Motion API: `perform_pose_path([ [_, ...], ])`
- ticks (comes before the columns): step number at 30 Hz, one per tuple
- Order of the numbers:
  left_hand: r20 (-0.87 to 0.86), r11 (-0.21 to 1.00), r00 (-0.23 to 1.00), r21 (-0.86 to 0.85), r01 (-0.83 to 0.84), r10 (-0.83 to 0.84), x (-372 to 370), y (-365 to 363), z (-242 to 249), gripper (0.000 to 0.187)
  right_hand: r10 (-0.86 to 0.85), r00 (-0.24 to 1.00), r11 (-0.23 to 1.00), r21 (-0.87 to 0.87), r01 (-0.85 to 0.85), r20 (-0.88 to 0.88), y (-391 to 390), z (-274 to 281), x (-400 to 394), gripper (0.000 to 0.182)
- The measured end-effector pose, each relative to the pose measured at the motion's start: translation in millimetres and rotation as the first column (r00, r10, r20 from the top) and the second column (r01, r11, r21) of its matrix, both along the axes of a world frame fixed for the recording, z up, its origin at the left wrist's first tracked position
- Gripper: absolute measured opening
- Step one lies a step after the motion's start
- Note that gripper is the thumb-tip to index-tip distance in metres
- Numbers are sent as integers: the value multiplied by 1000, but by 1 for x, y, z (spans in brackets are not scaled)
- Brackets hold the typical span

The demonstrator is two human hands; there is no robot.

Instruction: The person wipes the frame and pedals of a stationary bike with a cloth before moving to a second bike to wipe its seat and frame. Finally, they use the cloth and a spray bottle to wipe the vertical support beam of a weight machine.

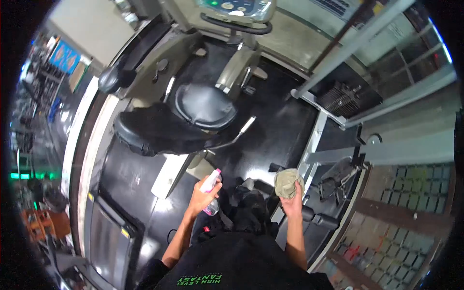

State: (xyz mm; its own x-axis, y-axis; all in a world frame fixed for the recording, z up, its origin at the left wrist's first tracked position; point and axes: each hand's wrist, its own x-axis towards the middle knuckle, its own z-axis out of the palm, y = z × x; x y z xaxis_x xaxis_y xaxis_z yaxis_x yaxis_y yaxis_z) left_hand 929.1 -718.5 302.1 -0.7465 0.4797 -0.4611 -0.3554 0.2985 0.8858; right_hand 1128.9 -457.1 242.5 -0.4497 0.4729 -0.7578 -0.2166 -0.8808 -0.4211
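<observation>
My left hand (203, 197) is wrapped round a spray bottle (211, 181) with a white and pink top, held upright in front of my body. To the right, my right hand (292, 205) grips a crumpled grey-green cloth (288, 183). Both hands are apart from each other and touch no machine. Beyond them stands a recumbent exercise bike with a shiny black seat (205, 105) and a black backrest (154, 129). Its side handle (247, 124) has a pale grip.
The bike's console (237, 7) is at the top. A treadmill (107, 241) lies at lower left. On the right are a metal frame (314, 140), a weight stack (340, 99) and black foam rollers (325, 221). Black flooring (270, 140) runs between the machines.
</observation>
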Motion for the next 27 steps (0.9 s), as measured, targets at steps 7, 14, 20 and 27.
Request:
perform_pose_path([
  [7,2,975,975,-1,-221,221,23,-3,-2,20,211,973,952,205,-227,96,62,7,-61,51],
  [14,16,972,973,52,-230,229,15,-2,-14,20,301,948,917,242,-316,99,51,-9,-83,46],
  [20,41,943,942,-3,-333,333,9,14,-24,19,361,904,904,153,-400,230,59,-37,-115,44],
  [27,57,806,804,-33,-591,592,14,72,-67,22,604,728,674,280,-683,323,121,-96,-197,50],
])
